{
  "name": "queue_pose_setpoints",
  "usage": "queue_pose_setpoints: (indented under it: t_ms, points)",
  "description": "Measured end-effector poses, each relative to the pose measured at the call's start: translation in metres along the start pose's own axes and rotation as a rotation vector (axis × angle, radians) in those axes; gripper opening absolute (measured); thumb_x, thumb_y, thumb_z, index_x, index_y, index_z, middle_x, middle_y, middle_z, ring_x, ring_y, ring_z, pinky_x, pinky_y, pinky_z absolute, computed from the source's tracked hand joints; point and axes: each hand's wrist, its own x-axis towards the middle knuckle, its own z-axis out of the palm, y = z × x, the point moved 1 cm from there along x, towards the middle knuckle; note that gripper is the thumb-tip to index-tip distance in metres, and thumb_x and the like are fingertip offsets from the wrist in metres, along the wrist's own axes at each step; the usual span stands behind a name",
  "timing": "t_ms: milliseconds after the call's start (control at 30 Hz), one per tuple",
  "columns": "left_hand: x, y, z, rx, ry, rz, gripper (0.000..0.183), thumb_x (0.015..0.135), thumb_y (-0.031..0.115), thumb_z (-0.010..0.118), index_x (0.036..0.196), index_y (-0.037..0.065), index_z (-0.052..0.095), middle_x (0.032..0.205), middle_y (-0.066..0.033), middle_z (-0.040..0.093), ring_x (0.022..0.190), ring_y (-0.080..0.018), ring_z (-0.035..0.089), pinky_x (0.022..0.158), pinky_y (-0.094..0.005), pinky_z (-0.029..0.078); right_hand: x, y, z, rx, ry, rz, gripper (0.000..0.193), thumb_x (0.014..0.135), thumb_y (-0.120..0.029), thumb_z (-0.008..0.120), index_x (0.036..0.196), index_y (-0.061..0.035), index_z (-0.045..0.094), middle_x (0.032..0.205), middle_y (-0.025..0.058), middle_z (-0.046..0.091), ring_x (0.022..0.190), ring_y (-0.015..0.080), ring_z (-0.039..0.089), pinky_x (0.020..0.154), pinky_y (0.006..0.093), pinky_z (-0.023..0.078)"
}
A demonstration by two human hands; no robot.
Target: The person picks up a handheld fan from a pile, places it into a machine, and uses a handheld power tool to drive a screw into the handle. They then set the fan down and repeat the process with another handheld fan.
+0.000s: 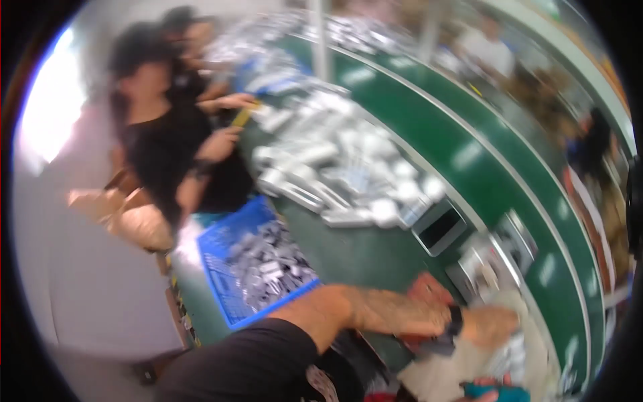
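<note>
My left arm reaches across to the right, with a black band at the wrist. My left hand [492, 326] is over a beige sheet or cloth [429, 376], beside some whitish pieces [512, 358]; motion blur smears its fingers. At the lower edge, my right hand [487, 397] is partly in view, its fingers round a teal object [504, 391] whose kind I cannot make out. A dull red thing [429, 291] lies behind my left forearm. Just beyond my left hand stands an open metal-coloured box [482, 264] with small items in it.
A blue basket [213, 268] of small grey metal parts stands left of my arm. White and silver parts [335, 154] are heaped on the green table [341, 251]. A phone [439, 229] lies beside them. A person in black [161, 134] holds something yellow; others work beyond.
</note>
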Motion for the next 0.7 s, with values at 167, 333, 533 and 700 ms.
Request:
queue_pose_setpoints:
  t_ms: [167, 333, 533, 700]
  points:
    - [0.028, 0.014, -0.04, 0.483, -0.466, -0.341, 0.019, 0.081, 0.016, 0.06, 0.09, 0.0, 0.066, 0.097, -0.0202, 0.064, 0.097, -0.0366, 0.062, 0.088, -0.0447, 0.05, 0.007, 0.002, 0.002, -0.006, 0.275, 0.01, 0.071, 0.091, -0.056, 0.062, 0.127, 0.0045, 0.05, 0.084, 0.01, 0.061, 0.073, 0.019, 0.056, 0.061, 0.0293, 0.046]
    - [0.026, 0.012, 0.007, 0.554, -0.358, -0.239, 0.047, 0.094, 0.045, 0.054, 0.103, 0.0, 0.061, 0.101, -0.0201, 0.064, 0.093, -0.0358, 0.064, 0.082, -0.0445, 0.052, 0.003, -0.009, -0.038, -0.054, 0.131, 0.075, 0.074, 0.091, -0.056, 0.062, 0.123, 0.0082, 0.049, 0.08, 0.0097, 0.061, 0.07, 0.0175, 0.057, 0.061, 0.0287, 0.046]
    - [0.027, 0.006, 0.042, 0.503, -0.372, -0.342, 0.053, 0.088, 0.058, 0.056, 0.083, 0.007, 0.067, 0.09, -0.0153, 0.068, 0.09, -0.0325, 0.064, 0.078, -0.0463, 0.05, 0.005, 0.006, -0.024, 0.005, 0.126, 0.058, 0.072, 0.091, -0.055, 0.063, 0.123, 0.0085, 0.049, 0.079, 0.01, 0.061, 0.068, 0.0178, 0.058, 0.058, 0.0282, 0.046]
    - [0.025, -0.014, 0.09, 0.431, -0.457, -0.446, 0.026, 0.072, 0.03, 0.063, 0.07, 0.004, 0.068, 0.082, -0.0183, 0.067, 0.083, -0.0328, 0.066, 0.068, -0.0513, 0.051, -0.004, 0.012, -0.043, -0.093, 0.168, 0.046, 0.066, 0.096, -0.048, 0.056, 0.131, 0.0068, 0.047, 0.087, 0.0119, 0.059, 0.077, 0.0199, 0.055, 0.069, 0.0313, 0.046]
